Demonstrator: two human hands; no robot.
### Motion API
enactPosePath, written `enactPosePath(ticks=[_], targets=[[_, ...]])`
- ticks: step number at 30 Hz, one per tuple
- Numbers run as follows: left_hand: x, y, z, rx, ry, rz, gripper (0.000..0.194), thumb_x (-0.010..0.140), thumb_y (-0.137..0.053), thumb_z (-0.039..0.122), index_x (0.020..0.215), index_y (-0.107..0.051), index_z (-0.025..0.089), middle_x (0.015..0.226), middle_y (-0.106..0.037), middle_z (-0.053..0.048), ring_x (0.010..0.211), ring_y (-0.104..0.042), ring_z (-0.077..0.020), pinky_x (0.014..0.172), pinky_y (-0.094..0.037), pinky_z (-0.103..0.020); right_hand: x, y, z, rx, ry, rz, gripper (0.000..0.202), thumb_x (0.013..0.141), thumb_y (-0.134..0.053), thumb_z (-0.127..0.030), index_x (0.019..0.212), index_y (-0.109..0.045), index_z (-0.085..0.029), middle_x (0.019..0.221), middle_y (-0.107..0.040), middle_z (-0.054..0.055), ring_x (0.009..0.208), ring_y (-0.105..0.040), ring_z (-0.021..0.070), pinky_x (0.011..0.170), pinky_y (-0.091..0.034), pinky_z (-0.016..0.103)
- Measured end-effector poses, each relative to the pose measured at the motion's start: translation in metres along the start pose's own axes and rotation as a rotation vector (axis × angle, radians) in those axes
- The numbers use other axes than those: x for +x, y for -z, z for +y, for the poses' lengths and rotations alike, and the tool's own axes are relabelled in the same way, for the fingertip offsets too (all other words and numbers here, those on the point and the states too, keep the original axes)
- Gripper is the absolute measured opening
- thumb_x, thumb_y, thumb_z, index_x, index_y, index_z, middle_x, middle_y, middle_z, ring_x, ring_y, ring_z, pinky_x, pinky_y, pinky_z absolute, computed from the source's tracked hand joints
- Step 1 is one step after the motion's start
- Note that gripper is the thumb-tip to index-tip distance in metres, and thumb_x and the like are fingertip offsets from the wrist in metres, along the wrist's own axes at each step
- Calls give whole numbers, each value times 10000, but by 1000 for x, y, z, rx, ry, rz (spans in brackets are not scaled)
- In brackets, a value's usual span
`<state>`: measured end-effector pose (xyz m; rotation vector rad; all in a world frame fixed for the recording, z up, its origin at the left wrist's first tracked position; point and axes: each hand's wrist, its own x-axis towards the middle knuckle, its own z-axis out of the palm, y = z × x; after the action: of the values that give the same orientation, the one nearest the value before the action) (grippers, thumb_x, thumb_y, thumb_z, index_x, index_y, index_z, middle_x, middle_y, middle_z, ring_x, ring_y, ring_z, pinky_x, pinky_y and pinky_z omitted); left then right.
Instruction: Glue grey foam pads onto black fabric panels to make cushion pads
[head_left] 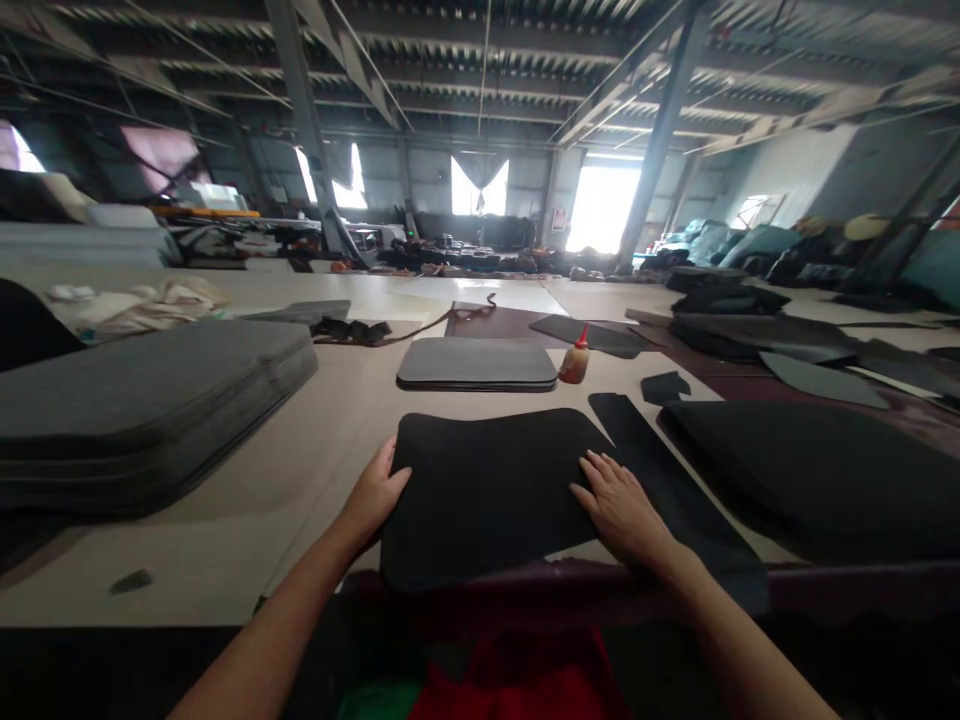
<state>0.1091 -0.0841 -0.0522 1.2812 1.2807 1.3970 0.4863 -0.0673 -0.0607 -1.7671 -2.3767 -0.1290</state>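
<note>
A black sheet with rounded corners (480,500) lies in front of me at the table's near edge. My left hand (379,492) grips its left side, thumb on top and fingers at the edge. On the sheet's right side my right hand (619,495) rests flat, fingers stretched over the surface. Just beyond the sheet is a short stack of grey rounded panels (477,362). Beside that stack stands a glue bottle (574,362) with a red nozzle. A long black strip (675,490) runs beneath my right hand and forearm.
A tall stack of grey panels (150,400) fills the left, and a stack of black sheets (817,470) sits at right. Farther off lie a black scrap (664,387), grey offcuts (592,335) and pale cloth (150,305). The table's front edge is close to my body.
</note>
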Motion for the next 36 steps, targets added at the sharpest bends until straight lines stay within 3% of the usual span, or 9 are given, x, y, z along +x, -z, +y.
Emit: enactPosePath(ticks=[4, 10, 14, 19, 22, 26, 30, 33, 36], targets=[[19, 16, -3, 65, 36, 46, 630, 750, -607, 235, 1360, -463, 174, 1173, -692, -117, 964, -697, -242, 838, -573, -361, -7, -7, -33, -41, -75, -50, 599, 1001, -374, -438, 1492, -418, -97, 1581, -313, 213, 1466, -250, 403, 1152, -239, 594], [53, 54, 3, 558, 65, 242, 661, 721, -693, 286, 1333, -515, 110, 865, -706, -74, 754, -679, -230, 707, -532, -333, -6, -3, -91, 63, -105, -57, 623, 990, -357, -476, 1489, -426, -109, 1593, -298, 189, 1446, -209, 491, 1080, -192, 745], [62, 65, 2, 730, 23, 302, 615, 733, -709, 314, 1287, -562, 92, 927, -691, -87, 831, -665, -236, 824, -508, -349, -9, -3, -109, 123, -80, -42, 579, 983, -386, -454, 1462, -466, -140, 1586, -320, 176, 1444, -214, 484, 1064, -179, 769], [52, 59, 8, 895, -98, 316, 540, 812, -643, 333, 1295, -549, 111, 1204, -633, -164, 1102, -602, -290, 1016, -443, -407, -12, -4, -105, 133, -43, 4, 531, 979, -423, -431, 1421, -507, -149, 1559, -376, 170, 1441, -256, 435, 1083, -183, 750], [33, 38, 18, 1008, -324, 199, 419, 860, -600, 353, 1227, -597, 149, 1266, -614, -149, 1230, -521, -301, 1106, -377, -443, -8, -4, -91, 167, 24, -23, 506, 978, -432, -429, 1401, -521, -168, 1555, -389, 151, 1447, -279, 386, 1104, -193, 727], [4, 0, 23, 1100, -607, -128, 378, 900, -583, 396, 1213, -619, 186, 1305, -618, -105, 1304, -476, -276, 1140, -365, -467, -2, -4, -67, 207, 155, -40, 465, 987, -417, -428, 1387, -534, -222, 1533, -431, 110, 1426, -357, 313, 1140, -241, 653], [-9, -20, 15, 1297, -444, -269, 588, 908, -545, 535, 1402, -501, 218, 1547, -417, -99, 1465, -274, -344, 1183, -248, -604, 3, -6, -49, 154, 257, -1, 470, 1007, -368, -430, 1426, -500, -264, 1536, -437, 79, 1437, -349, 300, 1155, -253, 615], [-11, -21, 7, 1380, -248, -328, 730, 928, -386, 663, 1505, -368, 215, 1610, -304, -100, 1490, -211, -369, 1177, -215, -643, 8, -6, -38, 134, 305, -7, 502, 1014, -350, -469, 1466, -460, -280, 1560, -405, 61, 1460, -313, 297, 1178, -227, 595], [-17, -22, 2, 1414, -170, -346, 775, 927, -281, 710, 1542, -285, 239, 1641, -218, -83, 1509, -147, -369, 1178, -171, -666, 14, -5, -29, 151, 344, -33, 535, 1009, -349, -513, 1482, -441, -281, 1572, -386, 56, 1470, -295, 296, 1186, -216, 595]])
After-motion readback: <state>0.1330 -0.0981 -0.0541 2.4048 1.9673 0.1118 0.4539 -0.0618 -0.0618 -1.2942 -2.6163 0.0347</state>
